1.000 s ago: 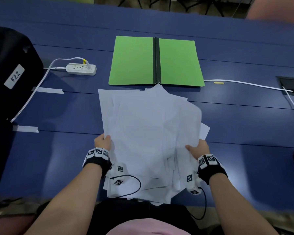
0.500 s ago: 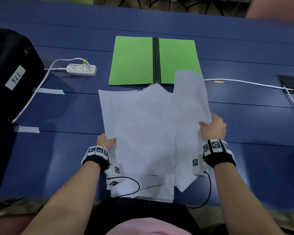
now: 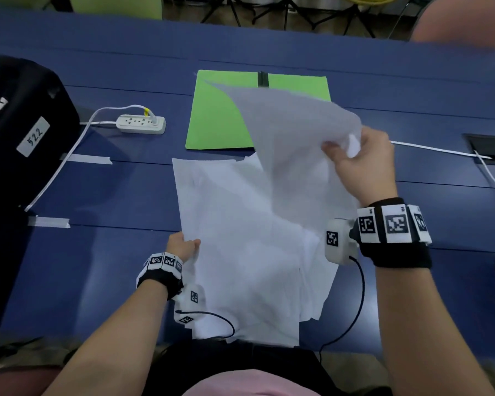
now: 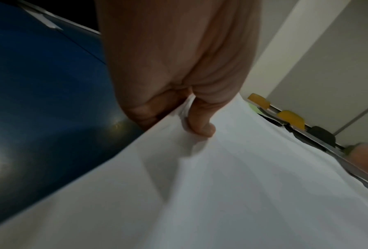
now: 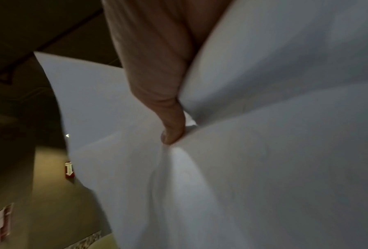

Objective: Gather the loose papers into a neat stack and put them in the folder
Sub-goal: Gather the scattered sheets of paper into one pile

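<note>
A loose pile of white papers (image 3: 235, 230) lies on the blue table in front of me, its near end hanging over the front edge. My left hand (image 3: 183, 245) pinches the pile's left edge, thumb on top (image 4: 200, 124). My right hand (image 3: 355, 164) is raised above the table and grips the right edge of some sheets (image 3: 292, 132), thumb (image 5: 172, 133) pressed into the paper (image 5: 264, 168). Those lifted sheets curl up and hide much of the open green folder (image 3: 217, 118), which lies flat behind the pile.
A white power strip (image 3: 140, 124) with its cable lies left of the folder. A black bag (image 3: 20, 132) with a "522" label stands at the far left. Tape strips (image 3: 89, 159) mark the table. A white cable (image 3: 440, 150) runs to a recessed socket box at the right.
My right hand has risen and moved forward, lifting the right-hand sheets off the pile so they now cover part of the folder. My left hand has stayed at the left edge.
</note>
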`<action>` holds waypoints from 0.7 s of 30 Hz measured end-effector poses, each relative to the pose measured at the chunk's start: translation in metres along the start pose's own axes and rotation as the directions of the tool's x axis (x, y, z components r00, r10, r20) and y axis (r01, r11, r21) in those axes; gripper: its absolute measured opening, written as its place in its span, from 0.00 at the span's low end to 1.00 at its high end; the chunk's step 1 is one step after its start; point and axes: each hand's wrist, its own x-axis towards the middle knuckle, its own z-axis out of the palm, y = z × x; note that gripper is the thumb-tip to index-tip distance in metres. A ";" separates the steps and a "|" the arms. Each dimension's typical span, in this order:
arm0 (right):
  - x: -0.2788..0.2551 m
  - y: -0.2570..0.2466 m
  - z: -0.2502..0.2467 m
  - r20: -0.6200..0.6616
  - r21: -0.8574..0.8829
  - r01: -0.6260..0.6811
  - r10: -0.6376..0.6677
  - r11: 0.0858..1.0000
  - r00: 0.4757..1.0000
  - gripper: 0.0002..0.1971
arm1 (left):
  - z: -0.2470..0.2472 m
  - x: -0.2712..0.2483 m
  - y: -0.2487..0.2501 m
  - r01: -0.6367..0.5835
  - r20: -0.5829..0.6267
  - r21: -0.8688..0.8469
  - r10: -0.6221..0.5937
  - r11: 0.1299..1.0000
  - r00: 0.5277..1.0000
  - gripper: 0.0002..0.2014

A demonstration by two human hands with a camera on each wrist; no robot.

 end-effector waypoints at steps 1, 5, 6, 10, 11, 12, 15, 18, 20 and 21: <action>0.001 -0.004 0.002 0.032 -0.017 0.046 -0.045 0.999 0.998 0.09 | 0.000 -0.002 0.001 -0.018 0.013 0.001 0.018 1.000 1.000 0.08; 0.009 -0.019 0.007 0.047 -0.111 0.132 -0.127 0.985 0.991 0.09 | 0.002 -0.005 0.007 -0.042 0.043 -0.020 0.043 0.999 0.998 0.05; 0.012 -0.022 0.007 0.022 -0.104 0.132 -0.130 0.986 0.991 0.09 | 0.003 -0.003 0.007 -0.035 0.051 -0.023 0.036 0.999 0.998 0.06; 0.024 -0.025 0.005 0.072 0.001 0.099 -0.099 0.995 0.992 0.14 | -0.002 -0.011 0.017 -0.016 0.057 0.002 0.016 1.000 0.998 0.14; 0.026 -0.018 0.008 0.123 -0.010 0.083 -0.081 0.996 0.989 0.17 | -0.003 -0.013 0.017 -0.011 0.082 0.022 0.009 1.000 0.997 0.11; 0.028 -0.007 0.015 0.171 -0.056 0.054 -0.044 0.997 0.984 0.23 | -0.004 -0.013 0.017 -0.005 0.113 0.065 -0.003 0.998 0.994 0.07; 0.021 0.040 0.043 0.327 -0.228 -0.077 0.151 0.971 0.933 0.39 | -0.013 -0.012 0.017 -0.008 0.178 0.130 -0.015 0.991 0.984 0.06; -0.006 0.081 0.073 0.357 -0.401 -0.224 0.377 0.888 0.855 0.32 | -0.015 -0.005 0.015 -0.010 0.227 0.061 -0.004 0.998 0.974 0.03; -0.029 0.100 0.089 0.331 -0.506 -0.274 0.478 0.818 0.814 0.34 | -0.013 -0.007 0.015 0.008 0.235 0.030 -0.015 1.000 0.972 0.11; -0.038 0.104 0.095 0.331 -0.540 -0.274 0.500 0.796 0.800 0.35 | -0.011 -0.010 0.017 0.018 0.227 0.017 -0.021 1.000 0.974 0.17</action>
